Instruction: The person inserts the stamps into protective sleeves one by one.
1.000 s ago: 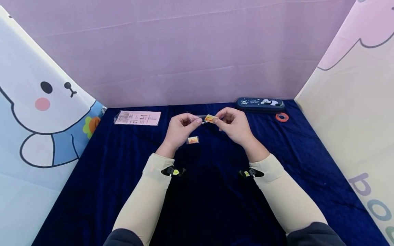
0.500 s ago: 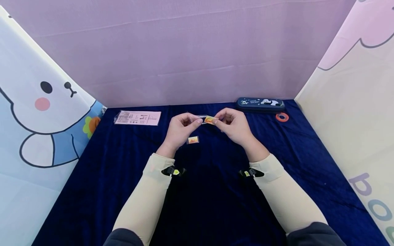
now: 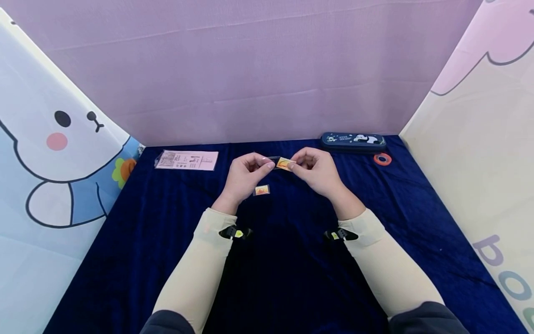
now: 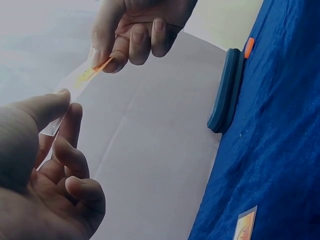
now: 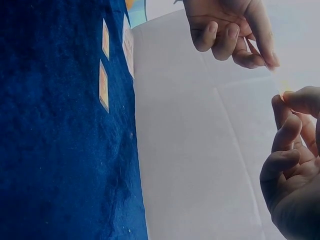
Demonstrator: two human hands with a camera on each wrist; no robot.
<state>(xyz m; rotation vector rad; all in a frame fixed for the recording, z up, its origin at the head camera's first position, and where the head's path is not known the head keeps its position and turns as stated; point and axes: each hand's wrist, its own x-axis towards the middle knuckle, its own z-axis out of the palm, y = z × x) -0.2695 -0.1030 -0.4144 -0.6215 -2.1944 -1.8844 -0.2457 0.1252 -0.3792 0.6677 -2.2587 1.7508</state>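
Observation:
In the head view my left hand (image 3: 246, 175) pinches a clear plastic sleeve (image 4: 52, 128) between thumb and index finger. My right hand (image 3: 319, 171) pinches a small yellow-orange stamp-like card (image 3: 284, 163) by its right edge. Both are held above the cloth, and the card overlaps the sleeve; how far it sits inside, I cannot tell. On the cloth below my left hand lies another yellow card (image 3: 262, 189) in a clear sleeve. The right wrist view shows two such cards lying flat, a nearer one (image 5: 103, 86) and a farther one (image 5: 105, 40).
A pink printed packet (image 3: 189, 160) lies at the back left. At the back right stand a dark blue pencil case (image 3: 352, 142) with a panda print and, in front of it, an orange-red tape roll (image 3: 382, 159). Fabric walls enclose the blue cloth (image 3: 283, 278) on three sides.
The yellow card has shifted slightly left and down toward my left hand, and its face has turned more toward the head camera. The hands barely moved.

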